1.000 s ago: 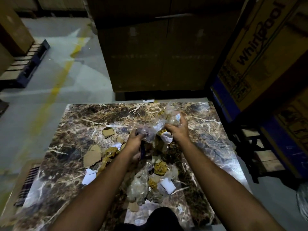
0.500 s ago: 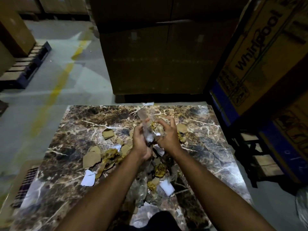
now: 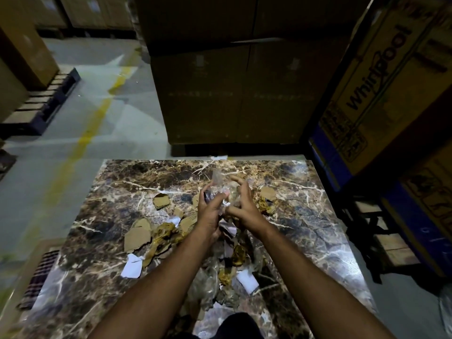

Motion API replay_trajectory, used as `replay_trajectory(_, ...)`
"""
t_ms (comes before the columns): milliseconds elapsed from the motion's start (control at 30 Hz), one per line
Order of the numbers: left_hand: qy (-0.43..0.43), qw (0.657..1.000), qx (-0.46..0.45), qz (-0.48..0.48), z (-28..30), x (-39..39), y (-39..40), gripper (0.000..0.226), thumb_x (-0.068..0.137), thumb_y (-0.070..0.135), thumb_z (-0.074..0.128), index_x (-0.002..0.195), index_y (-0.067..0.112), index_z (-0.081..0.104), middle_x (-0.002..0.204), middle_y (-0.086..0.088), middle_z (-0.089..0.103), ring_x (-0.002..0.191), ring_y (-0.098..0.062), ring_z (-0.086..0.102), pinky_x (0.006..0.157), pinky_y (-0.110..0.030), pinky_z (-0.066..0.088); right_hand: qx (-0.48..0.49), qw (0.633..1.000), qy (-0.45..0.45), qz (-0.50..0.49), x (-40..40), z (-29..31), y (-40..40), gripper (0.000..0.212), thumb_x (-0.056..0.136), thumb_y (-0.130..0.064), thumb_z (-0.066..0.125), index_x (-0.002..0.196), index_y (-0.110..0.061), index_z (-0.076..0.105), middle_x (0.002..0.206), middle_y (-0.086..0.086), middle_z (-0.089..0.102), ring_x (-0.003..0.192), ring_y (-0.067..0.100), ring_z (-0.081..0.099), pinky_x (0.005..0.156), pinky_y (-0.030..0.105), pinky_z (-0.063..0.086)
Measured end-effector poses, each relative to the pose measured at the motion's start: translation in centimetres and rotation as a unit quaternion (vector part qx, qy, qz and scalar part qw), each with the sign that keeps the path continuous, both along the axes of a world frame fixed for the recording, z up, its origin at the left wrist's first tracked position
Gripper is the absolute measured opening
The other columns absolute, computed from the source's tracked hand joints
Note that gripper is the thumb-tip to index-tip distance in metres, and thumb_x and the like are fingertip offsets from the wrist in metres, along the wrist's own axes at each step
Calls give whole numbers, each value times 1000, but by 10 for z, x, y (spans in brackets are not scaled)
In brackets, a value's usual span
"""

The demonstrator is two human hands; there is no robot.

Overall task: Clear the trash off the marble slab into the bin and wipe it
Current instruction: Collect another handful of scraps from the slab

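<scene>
Marble slab (image 3: 318,223) keeps bare margins along its left and right edges; trash (image 3: 156,238) litters its centre. Above the middle, left hand (image 3: 210,211) and right hand (image 3: 244,209), fingers curled, together clutch crumpled plastic (image 3: 220,189).

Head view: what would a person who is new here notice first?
Both hands, left hand and right hand, crumple a clear plastic wrapper above the middle of the marble slab. Below them lie torn cardboard pieces and white paper scraps. A Whirlpool box stands at the right.
</scene>
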State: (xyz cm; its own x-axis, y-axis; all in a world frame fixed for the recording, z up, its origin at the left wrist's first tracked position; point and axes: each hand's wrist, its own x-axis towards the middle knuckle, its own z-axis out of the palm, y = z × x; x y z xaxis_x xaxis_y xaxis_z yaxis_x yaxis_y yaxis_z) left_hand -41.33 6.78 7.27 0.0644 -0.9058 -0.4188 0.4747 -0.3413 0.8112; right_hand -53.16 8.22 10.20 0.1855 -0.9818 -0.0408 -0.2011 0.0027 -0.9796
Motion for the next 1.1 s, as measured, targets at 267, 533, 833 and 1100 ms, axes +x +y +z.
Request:
replay_trajectory(267, 7, 996, 31, 84, 12, 8, -11, 46, 86, 19, 73, 121, 39, 51, 128, -10, 60, 102, -36, 68, 48, -31, 52, -61, 991, 63, -104, 11, -30, 36, 144, 47, -90, 73, 157, -46, -9, 168, -15, -13, 156, 18, 2, 118, 46, 18)
replay_trajectory(533, 22, 1000, -15, 11, 19, -2, 7, 24, 82, 27, 62, 105, 33, 62, 113, -17, 63, 83, -29, 64, 62, -35, 53, -110, 980, 39, -159, 23, -4, 10, 124, 57, -64, 84, 155, -53, 10, 167, -14, 11, 150, 13, 23, 113, 33, 34)
replay_trajectory(833, -29, 991, -124, -44, 34, 4, 12, 55, 84, 58, 60, 121, 18, 62, 125, -10, 66, 105, -29, 67, 75, -43, 58, -105, 988, 42, -109, 13, 0, 1, 65, 63, -68, 72, 125, -65, 53, 154, 0, 29, 134, 6, 40, 97, 12, 38)
replay_trajectory(1100, -71, 988, -138, 19, 37, -1, 24, 26, 97, 20, 51, 121, 24, 62, 116, 16, 70, 102, -11, 68, 83, -38, 56, -131, 986, 53, -92, 16, 4, 5, 45, 65, -54, 69, 109, -47, 64, 136, 2, 40, 113, -14, 49, 93, 16, 48)
